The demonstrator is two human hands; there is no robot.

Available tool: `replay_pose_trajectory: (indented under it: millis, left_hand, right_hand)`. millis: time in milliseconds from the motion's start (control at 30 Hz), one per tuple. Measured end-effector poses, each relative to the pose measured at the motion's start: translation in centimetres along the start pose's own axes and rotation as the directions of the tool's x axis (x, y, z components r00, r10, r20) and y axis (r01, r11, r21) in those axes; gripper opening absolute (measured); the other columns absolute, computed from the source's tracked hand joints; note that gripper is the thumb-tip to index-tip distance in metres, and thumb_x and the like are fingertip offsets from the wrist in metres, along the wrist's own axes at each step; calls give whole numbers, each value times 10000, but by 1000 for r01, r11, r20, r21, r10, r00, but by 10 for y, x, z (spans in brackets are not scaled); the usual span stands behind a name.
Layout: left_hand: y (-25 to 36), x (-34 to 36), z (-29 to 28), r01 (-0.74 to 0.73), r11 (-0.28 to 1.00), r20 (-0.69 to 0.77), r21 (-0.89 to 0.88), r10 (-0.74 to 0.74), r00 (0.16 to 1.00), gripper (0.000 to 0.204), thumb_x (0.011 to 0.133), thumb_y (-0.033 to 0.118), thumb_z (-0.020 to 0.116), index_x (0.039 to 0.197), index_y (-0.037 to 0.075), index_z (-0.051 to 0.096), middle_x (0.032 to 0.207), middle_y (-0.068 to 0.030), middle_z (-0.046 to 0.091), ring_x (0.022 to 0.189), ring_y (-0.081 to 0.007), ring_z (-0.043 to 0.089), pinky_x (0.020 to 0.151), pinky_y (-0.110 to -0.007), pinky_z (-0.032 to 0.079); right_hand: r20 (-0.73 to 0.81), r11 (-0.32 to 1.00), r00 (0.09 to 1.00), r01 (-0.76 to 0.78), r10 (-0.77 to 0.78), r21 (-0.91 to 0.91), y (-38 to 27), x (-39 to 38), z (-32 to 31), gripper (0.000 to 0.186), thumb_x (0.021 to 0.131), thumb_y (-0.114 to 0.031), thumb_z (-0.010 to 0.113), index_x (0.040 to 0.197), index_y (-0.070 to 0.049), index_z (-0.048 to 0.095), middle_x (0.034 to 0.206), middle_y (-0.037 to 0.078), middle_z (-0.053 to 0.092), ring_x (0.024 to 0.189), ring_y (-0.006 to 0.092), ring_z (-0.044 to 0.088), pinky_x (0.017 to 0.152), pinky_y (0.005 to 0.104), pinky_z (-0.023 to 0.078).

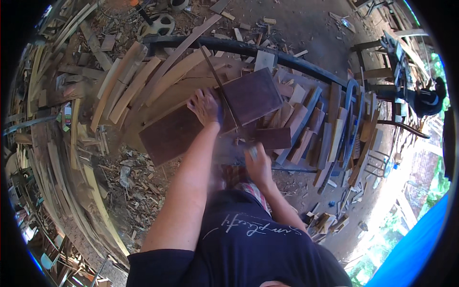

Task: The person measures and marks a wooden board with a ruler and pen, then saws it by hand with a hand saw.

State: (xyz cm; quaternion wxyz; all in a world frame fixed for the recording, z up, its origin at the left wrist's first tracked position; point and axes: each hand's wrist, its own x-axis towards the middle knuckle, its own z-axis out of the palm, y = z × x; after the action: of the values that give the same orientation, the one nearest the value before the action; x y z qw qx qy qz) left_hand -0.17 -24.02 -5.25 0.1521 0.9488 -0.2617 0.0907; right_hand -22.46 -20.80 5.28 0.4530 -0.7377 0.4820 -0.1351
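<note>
A dark reddish-brown wooden board (210, 115), wide and flat, lies at the centre of the view on a heap of lighter planks, running from lower left up to the right. The person's left hand (204, 107) presses down flat on the middle of the board, fingers spread and released, palm on the wood, gripping nothing. A thin, straight saw blade (221, 88) crosses the board just to the right of that hand, slanting from the upper left down toward the person. The right hand (258, 162) is nearer the body, below the board's lower edge, fingers clenched around a pale handle (252, 152) at the near end of the blade; the hand is blurred, so finer detail is hard to make out. A faint haze of dust hangs around the near end of the cut.

Behind the board, long pale curved planks (143, 81) fan out to the left. To the right, short dark and tan offcuts (306, 124) are stacked side by side. A thick black curved bar (296, 62) arcs across behind the pile. Wood chips and scraps (129, 172) litter the dirt ground to the left. The person wears a dark shirt (248, 244), seen from above at the bottom. Another person in dark clothes (428, 100) stands far off at the right edge.
</note>
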Motion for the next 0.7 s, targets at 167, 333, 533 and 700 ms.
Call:
replay_pose_trajectory:
  millis: [167,333,533,700]
  left_hand:
    - [11,13,-24,30,999,147,39,-35,988,219,964,280,501,985,139,667,1031,-79,576,1031,-267,537,974,-461,323]
    - [13,7,-5,-37,999,4,4,37,999,250,981,324,497,980,125,647,969,-92,579,979,-278,555,929,-452,330]
    - [6,9,-13,32,999,81,24,-34,996,268,987,326,484,972,123,658,991,-86,580,993,-274,550,953,-454,322]
    - [9,12,-18,5,998,100,65,-11,995,281,986,341,487,972,118,658,1015,-85,573,1013,-276,540,970,-455,312]
  right_hand:
    - [46,988,994,-96,102,-121,25,-71,-35,203,904,-143,650,957,-2,513,822,293,617,799,507,600,645,513,483]
    - [-7,1000,1000,-21,21,-10,-5,46,22,208,910,-137,648,959,6,505,835,298,617,806,502,601,647,508,481]
    - [31,999,998,-52,52,-2,17,-46,-16,208,904,-129,654,965,2,504,824,292,616,795,506,603,633,505,479]
    - [1,999,999,-32,32,-32,17,-26,-10,231,897,-151,658,1021,-9,525,772,287,622,792,508,624,626,480,498]
